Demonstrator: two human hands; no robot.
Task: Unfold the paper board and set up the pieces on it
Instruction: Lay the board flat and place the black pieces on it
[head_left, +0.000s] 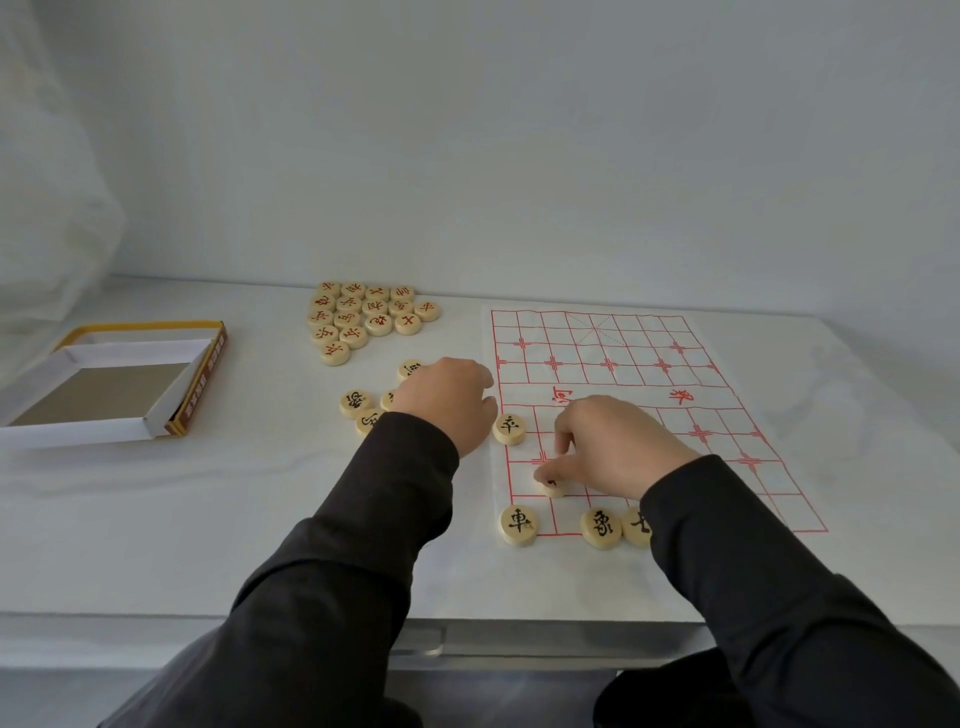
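Two-handed setup under way on the paper board (727, 415).
Fingers of the right hand (618, 447) pinch one black piece (555, 487) near the board's seven o'clock corner. The left hand (447, 402) curls over the loose black pieces (356, 402) at the board's nine o'clock, nearest them; whether it holds one is hidden.

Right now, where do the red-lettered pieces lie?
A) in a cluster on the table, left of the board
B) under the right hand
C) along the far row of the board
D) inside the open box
A: the red-lettered pieces sit packed together on the table, left of the paper board.
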